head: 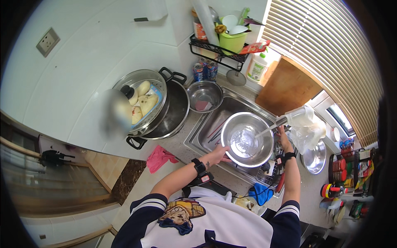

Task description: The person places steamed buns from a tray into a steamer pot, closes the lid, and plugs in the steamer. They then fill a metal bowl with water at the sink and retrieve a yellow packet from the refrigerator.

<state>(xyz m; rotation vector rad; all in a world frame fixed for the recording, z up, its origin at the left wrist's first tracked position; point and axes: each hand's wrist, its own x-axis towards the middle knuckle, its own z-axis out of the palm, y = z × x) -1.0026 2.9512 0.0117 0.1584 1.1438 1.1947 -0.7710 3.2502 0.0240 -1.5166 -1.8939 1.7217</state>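
A stainless steel bowl point(229, 127) is over the sink point(208, 136), with clear water in it. My left hand point(221, 153) grips the bowl's rim on its near left side. From the faucet point(291, 116), a stream of water point(263, 132) runs into the bowl. My right hand point(283, 139) is at the faucet, just right of the bowl; its fingertips are partly hidden, so its grip is unclear. Dark and reddish chopsticks point(216, 131) lie in the basin, left of the bowl.
Left of the sink stand a smaller metal bowl point(198, 90) with pink meat, and a lidded steamer point(166, 107) holding buns. A wooden cutting board point(287, 86) leans behind. A plastic bag point(305, 124) hangs by the faucet. Pink point(159, 158) and blue cloths point(261, 193) lie nearer.
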